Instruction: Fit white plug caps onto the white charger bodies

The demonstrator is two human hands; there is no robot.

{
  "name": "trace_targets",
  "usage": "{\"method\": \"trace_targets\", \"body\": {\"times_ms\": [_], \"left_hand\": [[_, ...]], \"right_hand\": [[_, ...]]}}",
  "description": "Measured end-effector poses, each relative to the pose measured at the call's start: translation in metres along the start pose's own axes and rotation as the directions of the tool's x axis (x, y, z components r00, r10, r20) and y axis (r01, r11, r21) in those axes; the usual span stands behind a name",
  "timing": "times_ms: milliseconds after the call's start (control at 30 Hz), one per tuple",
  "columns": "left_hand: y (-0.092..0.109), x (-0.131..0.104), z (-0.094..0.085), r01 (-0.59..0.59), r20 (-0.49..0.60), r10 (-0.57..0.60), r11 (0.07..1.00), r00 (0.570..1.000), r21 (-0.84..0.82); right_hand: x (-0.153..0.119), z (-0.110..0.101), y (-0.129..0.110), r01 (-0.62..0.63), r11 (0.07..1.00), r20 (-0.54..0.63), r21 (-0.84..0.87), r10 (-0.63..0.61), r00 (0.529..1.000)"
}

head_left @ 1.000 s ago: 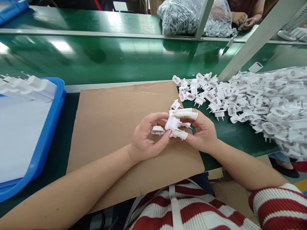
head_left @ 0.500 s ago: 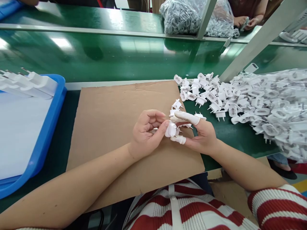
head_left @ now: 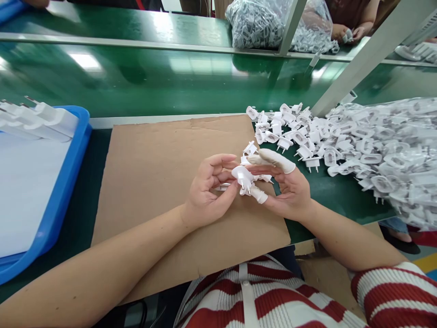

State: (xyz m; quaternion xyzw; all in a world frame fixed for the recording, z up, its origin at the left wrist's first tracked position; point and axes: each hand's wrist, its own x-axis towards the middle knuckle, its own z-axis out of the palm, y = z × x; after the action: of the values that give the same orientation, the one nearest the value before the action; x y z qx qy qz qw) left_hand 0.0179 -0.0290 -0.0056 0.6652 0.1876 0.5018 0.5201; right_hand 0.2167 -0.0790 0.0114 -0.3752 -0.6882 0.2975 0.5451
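The left hand point(head_left: 210, 193) pinches a white plug point(head_left: 242, 176) between its thumb and fingertips, which stand narrow; the right hand point(head_left: 288, 187) holds the other side of this plug, with covers point(head_left: 278, 160) upon some of its fingers; the plug is over the cardboard point(head_left: 153, 182), near its right edge, with pins directed to the near edge; more plugs point(head_left: 305, 132) lie in a heap along the counter point(head_left: 341, 200), beyond this right edge; a blue tray point(head_left: 64, 196) sits at the left.
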Motion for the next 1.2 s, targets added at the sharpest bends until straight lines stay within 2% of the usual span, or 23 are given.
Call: {"method": "trace_targets", "body": {"times_ms": [167,567,700,800,867,967,1067,1200], "left_hand": [[0.001,-0.001,0.001,-0.022,0.013,0.022,1.000,1.000,-0.010],[0.006,-0.002,0.000,-0.021,-0.022,0.024,0.992,0.999,0.125],[0.008,-0.001,-0.005,-0.054,0.040,0.051,0.996,0.998,0.073],[0.008,-0.001,-0.007,-0.061,0.079,0.060,0.998,0.995,0.013],[0.010,-0.001,-0.006,-0.025,0.086,0.026,1.000,0.996,-0.005],[0.016,0.000,-0.001,0.094,0.071,-0.090,0.994,0.993,-0.052],[0.026,0.002,0.003,0.209,0.017,-0.209,0.969,0.978,-0.128],[0.033,0.006,0.005,0.295,-0.019,-0.304,0.937,0.953,-0.184]], "right_hand": [[0.000,0.000,-0.002,-0.010,1.000,0.020,0.015,0.009,1.000],[-0.002,-0.001,-0.004,0.022,0.999,-0.001,-0.041,-0.022,1.000],[-0.002,-0.003,-0.003,0.045,0.994,-0.004,-0.101,-0.046,0.999],[-0.002,-0.003,-0.001,0.110,0.986,0.027,-0.128,-0.107,0.994],[-0.002,-0.004,0.001,0.142,0.978,0.052,-0.152,-0.136,0.989],[-0.005,-0.004,0.003,0.143,0.968,0.056,-0.205,-0.134,0.989],[-0.009,-0.006,0.004,0.149,0.958,0.054,-0.245,-0.140,0.989],[-0.010,-0.007,0.004,0.176,0.938,0.046,-0.298,-0.170,0.984]]}}
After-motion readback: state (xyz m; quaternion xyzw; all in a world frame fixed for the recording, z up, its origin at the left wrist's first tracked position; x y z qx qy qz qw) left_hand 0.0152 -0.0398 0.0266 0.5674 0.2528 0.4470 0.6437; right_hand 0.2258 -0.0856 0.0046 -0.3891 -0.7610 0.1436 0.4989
